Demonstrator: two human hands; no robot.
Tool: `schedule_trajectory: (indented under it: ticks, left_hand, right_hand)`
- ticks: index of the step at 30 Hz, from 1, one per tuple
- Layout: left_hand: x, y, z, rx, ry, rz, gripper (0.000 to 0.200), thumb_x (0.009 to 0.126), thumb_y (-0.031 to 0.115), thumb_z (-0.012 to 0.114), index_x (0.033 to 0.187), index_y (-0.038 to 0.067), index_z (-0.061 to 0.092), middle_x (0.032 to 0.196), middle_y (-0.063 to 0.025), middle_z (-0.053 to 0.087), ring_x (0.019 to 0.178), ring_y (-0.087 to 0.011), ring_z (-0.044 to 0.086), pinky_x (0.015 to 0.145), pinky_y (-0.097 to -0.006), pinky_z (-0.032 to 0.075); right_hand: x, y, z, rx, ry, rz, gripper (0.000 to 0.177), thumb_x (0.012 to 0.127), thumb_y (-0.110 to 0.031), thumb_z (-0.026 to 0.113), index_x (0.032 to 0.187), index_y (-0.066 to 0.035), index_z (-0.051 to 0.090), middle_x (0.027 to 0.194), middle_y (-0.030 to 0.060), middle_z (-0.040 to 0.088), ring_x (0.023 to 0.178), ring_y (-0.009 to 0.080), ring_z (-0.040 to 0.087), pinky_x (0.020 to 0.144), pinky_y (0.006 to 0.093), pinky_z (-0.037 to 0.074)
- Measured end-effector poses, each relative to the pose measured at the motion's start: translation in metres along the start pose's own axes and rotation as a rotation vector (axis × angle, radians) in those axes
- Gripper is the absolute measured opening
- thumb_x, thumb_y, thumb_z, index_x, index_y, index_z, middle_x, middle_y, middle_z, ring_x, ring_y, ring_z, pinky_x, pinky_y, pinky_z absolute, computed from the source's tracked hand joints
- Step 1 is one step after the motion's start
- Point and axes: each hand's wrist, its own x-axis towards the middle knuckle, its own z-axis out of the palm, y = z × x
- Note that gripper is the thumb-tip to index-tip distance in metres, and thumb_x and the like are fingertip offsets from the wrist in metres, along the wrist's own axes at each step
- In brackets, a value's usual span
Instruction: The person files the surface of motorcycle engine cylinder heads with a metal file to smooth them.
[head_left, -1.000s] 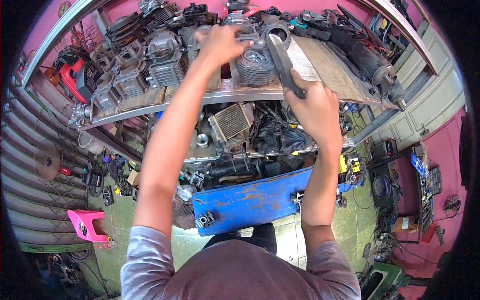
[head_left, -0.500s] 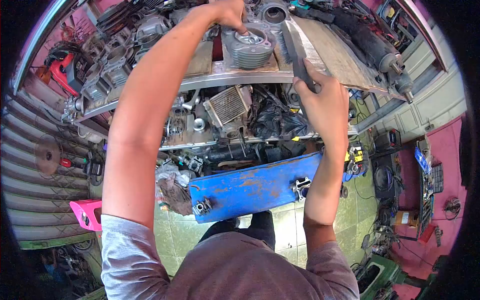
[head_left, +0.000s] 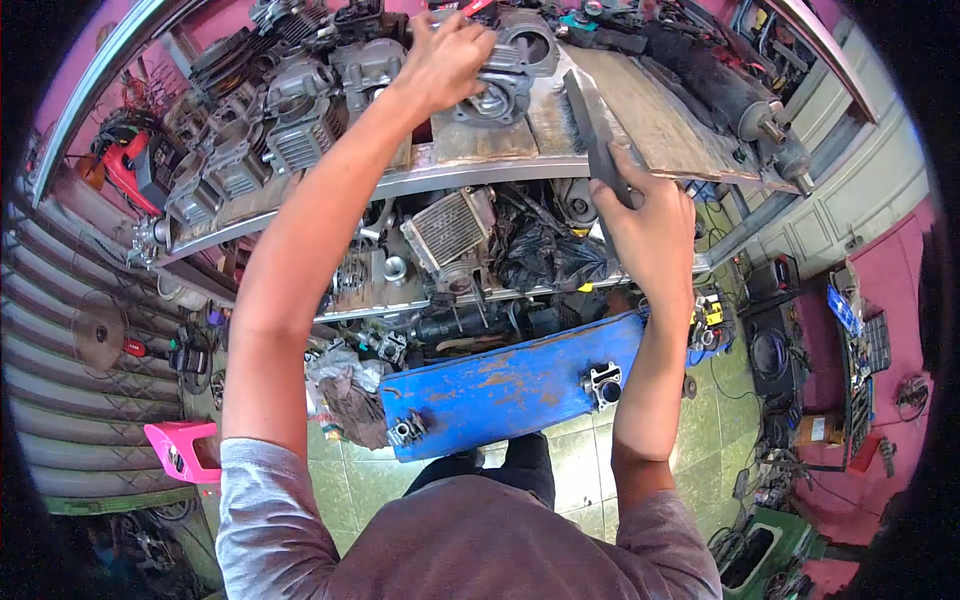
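My left hand is closed over the top of a finned engine cylinder block, which lies tipped on the workbench with its round bore turned toward me. My fingers wrap its far side and are partly hidden. In my right hand is the dark handle of a brush, held upright at the bench's front edge. Its bristles point left toward the block, apart from it. Under the block is a wooden board.
More engine cylinders crowd the bench's left side, and an exhaust muffler lies at right. Below, the lower shelf holds a radiator and black plastic. A blue bench bearing two small metal parts stands in front of my legs.
My left hand has gone from a finger in the upright cylinder's bore to a grip over it, and the cylinder has been tipped over. The brush has stayed nearly in place.
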Motion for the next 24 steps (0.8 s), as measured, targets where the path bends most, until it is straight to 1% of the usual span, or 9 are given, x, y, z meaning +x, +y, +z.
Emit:
schedule_trajectory:
  ticks: [2, 4, 7, 11, 14, 18, 19, 22, 24]
  left_hand:
    - [-0.009, -0.004, 0.017, -0.128, 0.323, -0.021, 0.055, 0.064, 0.024, 0.091, 0.108, 0.009, 0.062, 0.110, -0.0009, 0.068, 0.117, -0.0256, 0.055, 0.092, -0.0580, 0.034]
    - [-0.018, -0.006, 0.017, -0.183, 0.219, -0.055, 0.055, 0.069, 0.027, 0.089, 0.115, 0.011, 0.064, 0.117, -0.0055, 0.065, 0.120, -0.0284, 0.053, 0.094, -0.0591, 0.033]
    - [-0.030, -0.009, 0.025, -0.250, 0.218, -0.364, 0.057, 0.079, 0.036, 0.085, 0.129, 0.024, 0.061, 0.136, -0.0145, 0.055, 0.128, -0.0408, 0.046, 0.096, -0.0644, 0.032]
    - [-0.041, -0.022, 0.024, -0.470, -0.073, -0.490, 0.063, 0.084, 0.035, 0.082, 0.137, 0.021, 0.051, 0.129, -0.0178, 0.060, 0.131, -0.0447, 0.044, 0.096, -0.0661, 0.031]
    - [-0.047, -0.027, 0.035, -0.678, 0.042, -0.518, 0.065, 0.083, 0.035, 0.082, 0.138, 0.022, 0.050, 0.133, -0.0200, 0.061, 0.134, -0.0427, 0.046, 0.096, -0.0683, 0.030]
    - [-0.037, -0.058, 0.070, -0.828, -0.015, -0.613, 0.101, 0.068, 0.045, 0.092, 0.149, 0.009, 0.044, 0.142, -0.0202, 0.058, 0.138, -0.0408, 0.045, 0.103, -0.0754, 0.023]
    - [-0.033, -0.060, 0.070, -0.887, -0.117, -0.659, 0.108, 0.061, 0.047, 0.096, 0.146, 0.001, 0.047, 0.143, -0.0216, 0.058, 0.140, -0.0403, 0.045, 0.110, -0.0669, 0.029]
    - [-0.028, -0.069, 0.065, -1.122, -0.307, -0.531, 0.103, 0.061, 0.047, 0.096, 0.142, 0.000, 0.052, 0.142, -0.0249, 0.057, 0.139, -0.0403, 0.046, 0.111, -0.0515, 0.039]
    - [-0.028, -0.055, 0.053, -1.022, -0.234, -0.580, 0.102, 0.061, 0.046, 0.096, 0.140, -0.002, 0.053, 0.139, -0.0258, 0.058, 0.135, -0.0391, 0.050, 0.108, -0.0460, 0.042]
  right_hand:
    - [-0.002, 0.002, 0.000, 0.002, 0.030, -0.040, 0.051, 0.083, -0.029, 0.074, 0.130, -0.009, 0.069, 0.097, 0.0272, 0.073, 0.095, 0.0390, 0.073, 0.088, 0.0411, 0.053]
    - [-0.005, -0.001, -0.001, 0.011, 0.028, -0.027, 0.051, 0.083, -0.029, 0.074, 0.130, -0.008, 0.069, 0.095, 0.0272, 0.073, 0.093, 0.0389, 0.073, 0.087, 0.0409, 0.053]
    - [-0.006, -0.006, 0.005, 0.063, 0.045, -0.053, 0.050, 0.084, -0.030, 0.072, 0.128, -0.007, 0.070, 0.089, 0.0265, 0.073, 0.088, 0.0404, 0.071, 0.090, 0.0431, 0.050]
    - [-0.011, -0.014, 0.011, 0.099, 0.029, -0.088, 0.048, 0.085, -0.030, 0.071, 0.127, -0.007, 0.071, 0.092, 0.0251, 0.074, 0.092, 0.0401, 0.070, 0.096, 0.0446, 0.045]
    - [-0.013, -0.023, 0.013, 0.105, -0.047, -0.071, 0.049, 0.085, -0.030, 0.071, 0.128, -0.007, 0.071, 0.098, 0.0247, 0.074, 0.098, 0.0380, 0.070, 0.099, 0.0439, 0.042]
    - [-0.015, -0.024, 0.021, 0.127, 0.013, -0.155, 0.050, 0.085, -0.030, 0.071, 0.129, -0.007, 0.070, 0.096, 0.0239, 0.074, 0.095, 0.0386, 0.070, 0.100, 0.0436, 0.041]
    - [-0.016, -0.026, 0.020, 0.139, -0.010, -0.137, 0.050, 0.085, -0.030, 0.071, 0.129, -0.007, 0.070, 0.096, 0.0238, 0.074, 0.095, 0.0385, 0.070, 0.099, 0.0438, 0.041]
    - [-0.019, -0.026, 0.020, 0.141, -0.018, -0.130, 0.050, 0.085, -0.029, 0.072, 0.130, -0.007, 0.069, 0.095, 0.0236, 0.075, 0.094, 0.0376, 0.070, 0.098, 0.0439, 0.042]
    - [-0.020, -0.026, 0.020, 0.128, -0.002, -0.141, 0.050, 0.085, -0.029, 0.072, 0.130, -0.007, 0.069, 0.093, 0.0233, 0.075, 0.093, 0.0369, 0.071, 0.098, 0.0437, 0.042]
